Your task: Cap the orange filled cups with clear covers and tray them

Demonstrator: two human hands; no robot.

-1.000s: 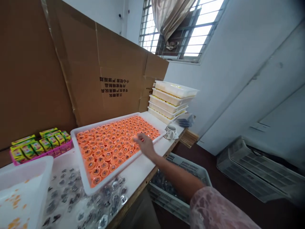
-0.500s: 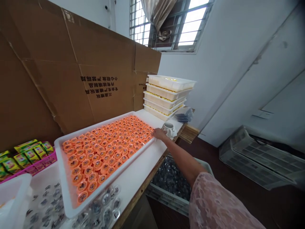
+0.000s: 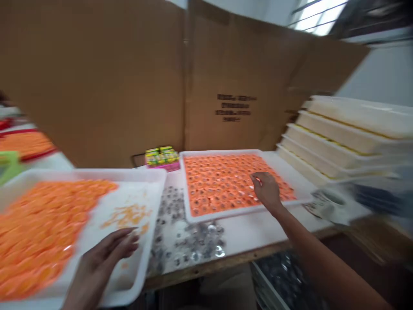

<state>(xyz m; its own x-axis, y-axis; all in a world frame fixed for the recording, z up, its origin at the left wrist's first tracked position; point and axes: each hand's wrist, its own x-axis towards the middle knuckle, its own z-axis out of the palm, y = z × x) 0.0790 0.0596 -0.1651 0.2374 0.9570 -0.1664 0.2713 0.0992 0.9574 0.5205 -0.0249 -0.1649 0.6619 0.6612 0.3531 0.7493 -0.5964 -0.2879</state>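
Note:
My left hand (image 3: 105, 256) is over the near right part of a white tray (image 3: 146, 258) on the left. Its thumb and fingers are pressed together; a pale bit shows at the tips, too blurred to name. Orange round pieces (image 3: 48, 232) fill the tray's left side, and small yellow-orange scraps (image 3: 129, 215) lie on its bare floor. My right hand (image 3: 267, 189) hovers above a second white tray (image 3: 183, 181) with rows of orange cups (image 3: 222, 181) bearing dark printed tops. Its thumb and forefinger meet in a pinch; anything between them is hidden. Clear round lids (image 3: 206, 237) with dark prints lie between the trays.
Stacked white trays (image 3: 338, 137) stand at the right, with a patterned mug (image 3: 325, 206) before them. A pink basket (image 3: 164, 165) of yellow-green packs sits behind. Tall cardboard (image 3: 129, 86) walls the back. A crate of dark glossy pieces (image 3: 284, 271) is below the table edge.
The view has swung left, bringing the left tray and my left hand into sight. My right hand has gone from beside the mug to above the orange cups.

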